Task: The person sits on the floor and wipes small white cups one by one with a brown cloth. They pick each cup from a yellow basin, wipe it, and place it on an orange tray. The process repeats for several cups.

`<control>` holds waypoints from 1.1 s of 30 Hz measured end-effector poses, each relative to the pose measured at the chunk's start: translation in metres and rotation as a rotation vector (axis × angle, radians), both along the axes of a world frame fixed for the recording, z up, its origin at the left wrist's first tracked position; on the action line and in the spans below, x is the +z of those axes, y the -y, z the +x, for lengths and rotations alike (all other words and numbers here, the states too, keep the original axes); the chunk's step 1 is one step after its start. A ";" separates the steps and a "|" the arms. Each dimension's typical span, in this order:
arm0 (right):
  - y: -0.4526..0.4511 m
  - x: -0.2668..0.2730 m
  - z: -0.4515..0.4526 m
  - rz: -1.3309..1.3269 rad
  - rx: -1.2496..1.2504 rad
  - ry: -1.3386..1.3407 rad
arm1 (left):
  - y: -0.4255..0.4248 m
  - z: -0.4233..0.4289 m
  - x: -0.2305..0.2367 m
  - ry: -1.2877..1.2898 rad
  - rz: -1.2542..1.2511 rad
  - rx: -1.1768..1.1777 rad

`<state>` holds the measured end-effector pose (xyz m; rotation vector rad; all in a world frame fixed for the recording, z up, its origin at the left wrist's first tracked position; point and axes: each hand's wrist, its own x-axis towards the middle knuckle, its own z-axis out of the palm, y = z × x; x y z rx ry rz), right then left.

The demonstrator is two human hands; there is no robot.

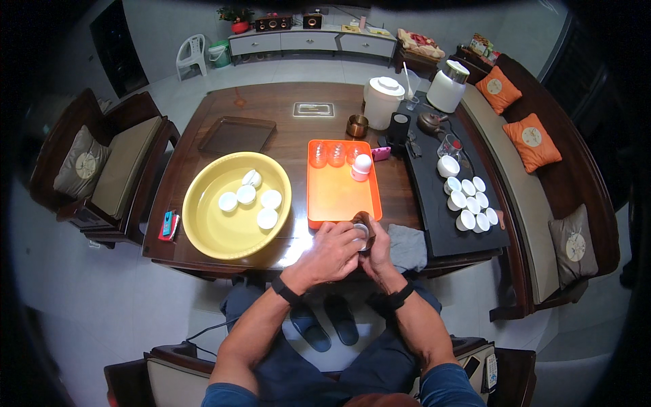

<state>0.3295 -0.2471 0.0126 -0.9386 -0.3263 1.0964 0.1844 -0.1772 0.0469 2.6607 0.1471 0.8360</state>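
Observation:
Just beyond the table's front edge, my right hand (379, 249) grips a dark brown, round-mouthed container (365, 217). The fingers of my left hand (328, 252) close on a small whitish piece (361, 229) at its mouth; its exact kind is hidden by the fingers. Directly beyond my hands lies an orange tray (338, 201), holding several clear ribbed plastic pieces (336, 154) along its far side and a pink-and-white capped container (361, 168). To the left, several white cups (246, 194) sit in water in a yellow basin (203, 229).
A grey cloth (407, 246) lies right of my hands. Several white cups (473, 205), a teapot (431, 123) and a glass pitcher (449, 146) stand on the black tea tray (437, 229). Farther back are a lidded white jug (382, 104), a copper-coloured cup (357, 125) and a brown tray (236, 135).

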 end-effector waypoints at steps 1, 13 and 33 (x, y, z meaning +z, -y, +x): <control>0.000 0.001 0.002 -0.054 -0.009 0.008 | 0.000 0.000 0.001 0.011 0.050 0.009; -0.004 -0.019 0.019 -0.060 0.049 0.119 | -0.002 -0.001 -0.014 -0.058 0.155 0.124; 0.011 0.001 0.017 -0.065 0.208 0.268 | -0.015 -0.002 -0.015 0.049 -0.079 0.265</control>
